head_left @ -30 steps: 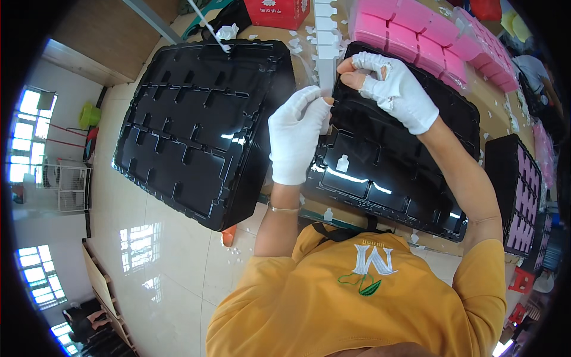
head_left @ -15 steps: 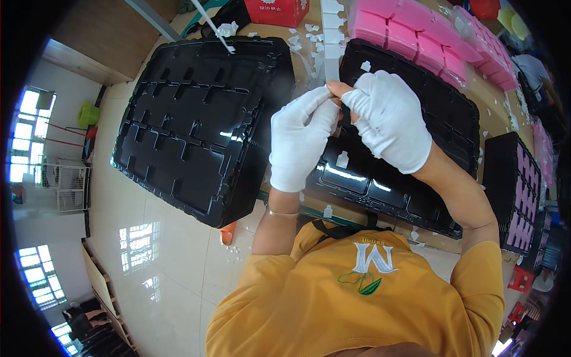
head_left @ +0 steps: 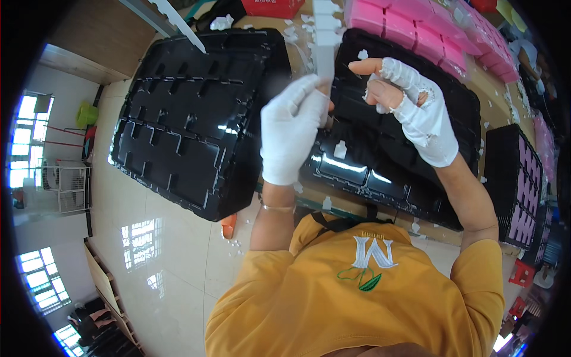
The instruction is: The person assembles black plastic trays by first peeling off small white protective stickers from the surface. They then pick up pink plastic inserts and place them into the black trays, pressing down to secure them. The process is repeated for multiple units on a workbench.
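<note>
My left hand point(head_left: 291, 128), in a white glove, is pinched around the lower end of a long white strip point(head_left: 325, 56) with notched edges. The strip runs up past the frame's top. To its right, my right hand point(head_left: 413, 98) is apart from the strip. Its glove leaves the thumb and forefinger tips bare, and these stand apart with nothing visible between them. Both hands are over a black moulded plastic tray point(head_left: 386, 146). A small white bottle-shaped piece point(head_left: 340, 149) lies on this tray, and another similar piece point(head_left: 362, 54) is near its far edge.
A second large black tray point(head_left: 178, 125) stands at the left, with a white notched strip end point(head_left: 193, 40) above it. Pink blocks point(head_left: 410, 27) are stacked at the back right. A black tray stack with pink parts point(head_left: 523, 193) is far right. A red box point(head_left: 273, 7) sits behind.
My right hand has moved right, away from my left hand, and its fingers have opened. My left hand has shifted slightly left with the strip. The strip end over the left tray has swung left.
</note>
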The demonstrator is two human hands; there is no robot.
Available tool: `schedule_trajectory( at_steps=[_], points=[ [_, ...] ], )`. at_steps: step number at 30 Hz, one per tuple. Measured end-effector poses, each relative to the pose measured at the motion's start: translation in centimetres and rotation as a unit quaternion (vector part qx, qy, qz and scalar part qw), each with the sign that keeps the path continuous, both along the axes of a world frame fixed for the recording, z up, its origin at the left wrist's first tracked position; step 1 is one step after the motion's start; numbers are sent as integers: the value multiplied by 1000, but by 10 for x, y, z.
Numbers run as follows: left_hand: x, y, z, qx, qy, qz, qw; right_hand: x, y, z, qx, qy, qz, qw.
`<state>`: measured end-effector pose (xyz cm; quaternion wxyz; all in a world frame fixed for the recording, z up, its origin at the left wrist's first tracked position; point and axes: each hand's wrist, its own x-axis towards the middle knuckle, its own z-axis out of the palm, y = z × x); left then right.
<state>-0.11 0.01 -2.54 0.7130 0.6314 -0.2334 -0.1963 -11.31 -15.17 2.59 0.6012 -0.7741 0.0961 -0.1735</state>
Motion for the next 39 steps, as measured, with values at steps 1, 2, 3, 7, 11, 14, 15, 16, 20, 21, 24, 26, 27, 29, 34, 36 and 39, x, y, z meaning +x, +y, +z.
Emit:
schedule_trajectory(
  at_steps=[1, 2, 3, 7, 11, 14, 15, 16, 20, 21, 24, 26, 27, 29, 34, 36, 39],
  points=[
    [3, 3, -1, 4, -30, 3, 1000, -5, -1, 2, -62, -1, 19, 998],
    [5, 3, 2, 4, -41, 20, 999, -9, -1, 1, -123, -2, 39, 992],
    [6, 3, 5, 5, -55, 37, 998, -15, 0, -4, -170, -6, 48, 984],
    [9, 2, 2, 13, -99, 59, 993, -21, 5, -33, -354, -58, 90, 929],
    [8, 4, 3, 18, -131, 71, 989, -7, 10, -51, -431, -52, 156, 887],
    [9, 8, 6, 23, -131, 78, 988, 1, 10, -62, -407, -39, 172, 896],
    [10, 9, 7, 18, -134, 80, 988, 2, 10, -63, -400, -32, 181, 898],
    [11, 9, 8, 12, -137, 82, 987, 3, 10, -63, -393, -25, 189, 900],
    [17, 9, 6, -22, -136, 84, 987, -3, 19, -53, -338, -17, 200, 919],
    [20, 10, 7, -26, -135, 81, 987, -10, 22, -48, -327, -42, 212, 920],
    [22, 15, 12, -16, -126, 84, 988, -27, 37, -30, -361, -21, 364, 858],
    [20, 14, 24, 13, -115, 95, 989, -29, 34, -21, -371, -25, 394, 841],
    [19, 13, 23, 4, -114, 96, 989, -28, 25, -26, -394, -84, 343, 849],
    [20, 12, 18, -19, -108, 105, 988, -28, 8, -17, -488, -38, 295, 820],
    [15, 14, 21, -2, -81, 91, 992, -25, -1, -21, -568, -16, 237, 788],
    [15, 14, 20, 8, -85, 99, 991, -22, -3, -23, -568, -5, 242, 786],
    [17, 11, 13, 25, -94, 108, 989, -19, -5, -32, -564, 15, 253, 786]
  ],
)
